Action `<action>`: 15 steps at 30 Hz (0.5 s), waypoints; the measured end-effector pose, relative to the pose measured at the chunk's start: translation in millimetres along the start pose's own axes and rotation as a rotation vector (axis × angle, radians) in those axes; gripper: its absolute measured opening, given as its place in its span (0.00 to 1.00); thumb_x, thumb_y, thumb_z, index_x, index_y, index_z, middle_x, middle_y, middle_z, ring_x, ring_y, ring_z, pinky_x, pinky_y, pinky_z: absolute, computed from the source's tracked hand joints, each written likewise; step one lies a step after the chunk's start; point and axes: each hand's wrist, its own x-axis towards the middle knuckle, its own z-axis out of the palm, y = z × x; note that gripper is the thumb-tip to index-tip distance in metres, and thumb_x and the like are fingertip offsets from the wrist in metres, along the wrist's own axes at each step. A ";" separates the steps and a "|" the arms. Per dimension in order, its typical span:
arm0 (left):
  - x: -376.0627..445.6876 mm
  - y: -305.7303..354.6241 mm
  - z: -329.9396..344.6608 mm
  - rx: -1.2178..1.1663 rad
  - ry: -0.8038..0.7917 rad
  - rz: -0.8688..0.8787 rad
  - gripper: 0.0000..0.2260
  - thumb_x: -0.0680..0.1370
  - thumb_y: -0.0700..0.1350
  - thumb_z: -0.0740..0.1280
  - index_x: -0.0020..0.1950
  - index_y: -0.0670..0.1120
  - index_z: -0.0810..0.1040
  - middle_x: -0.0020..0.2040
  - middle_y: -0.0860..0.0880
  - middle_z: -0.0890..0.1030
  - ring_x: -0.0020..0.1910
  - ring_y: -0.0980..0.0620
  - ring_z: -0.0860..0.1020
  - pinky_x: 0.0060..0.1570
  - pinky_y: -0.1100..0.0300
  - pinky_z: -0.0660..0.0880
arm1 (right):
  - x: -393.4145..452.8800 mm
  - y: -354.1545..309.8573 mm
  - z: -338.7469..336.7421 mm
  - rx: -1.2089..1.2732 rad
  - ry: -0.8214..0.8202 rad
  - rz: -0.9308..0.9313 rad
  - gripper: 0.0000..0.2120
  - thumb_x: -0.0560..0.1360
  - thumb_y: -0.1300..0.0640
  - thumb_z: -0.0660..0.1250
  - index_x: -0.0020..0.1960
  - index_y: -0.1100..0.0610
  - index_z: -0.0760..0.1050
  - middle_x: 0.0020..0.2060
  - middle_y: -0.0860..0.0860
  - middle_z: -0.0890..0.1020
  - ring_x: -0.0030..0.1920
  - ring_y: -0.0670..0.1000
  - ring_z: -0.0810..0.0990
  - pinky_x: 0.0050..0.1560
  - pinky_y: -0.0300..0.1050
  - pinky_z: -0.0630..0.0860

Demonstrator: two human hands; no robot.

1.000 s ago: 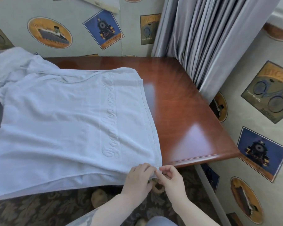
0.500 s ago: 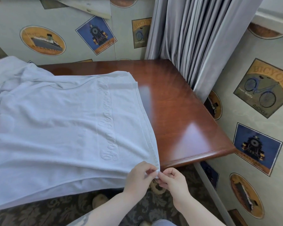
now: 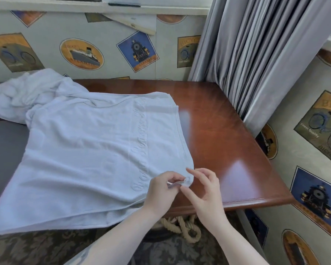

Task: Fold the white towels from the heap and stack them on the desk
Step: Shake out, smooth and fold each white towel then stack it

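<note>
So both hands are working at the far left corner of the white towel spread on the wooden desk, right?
Not quite. In the head view the left hand and right hand meet at the near right corner of the white towel, where it lies on the wooden desk. The left hand pinches that corner.

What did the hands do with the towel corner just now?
The left hand still pinches the near corner of the towel and has carried it up onto the desk. The right hand let go; its fingers now spread beside the corner. The heap stayed put.
</note>
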 end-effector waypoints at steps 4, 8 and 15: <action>14.3 30.3 -34.9 -0.171 0.192 -0.008 0.09 0.70 0.41 0.76 0.39 0.51 0.79 0.35 0.55 0.82 0.34 0.60 0.78 0.36 0.67 0.73 | 42.3 -40.3 8.0 -0.064 -0.113 -0.217 0.11 0.70 0.53 0.76 0.51 0.44 0.79 0.58 0.39 0.79 0.66 0.39 0.71 0.68 0.39 0.64; 22.2 51.3 -76.5 -0.248 0.304 0.082 0.11 0.68 0.44 0.77 0.40 0.51 0.75 0.38 0.51 0.82 0.37 0.55 0.81 0.39 0.64 0.76 | 71.0 -75.9 23.3 -0.045 -0.259 -0.355 0.13 0.73 0.56 0.74 0.49 0.40 0.75 0.46 0.42 0.82 0.51 0.42 0.79 0.52 0.28 0.68; -1.2 -12.8 -121.1 0.139 0.049 -0.126 0.12 0.72 0.46 0.70 0.43 0.60 0.68 0.45 0.57 0.79 0.49 0.54 0.78 0.49 0.55 0.74 | 108.0 -85.2 53.4 0.121 -0.138 -0.225 0.06 0.81 0.56 0.62 0.46 0.52 0.73 0.37 0.41 0.77 0.40 0.43 0.73 0.43 0.38 0.68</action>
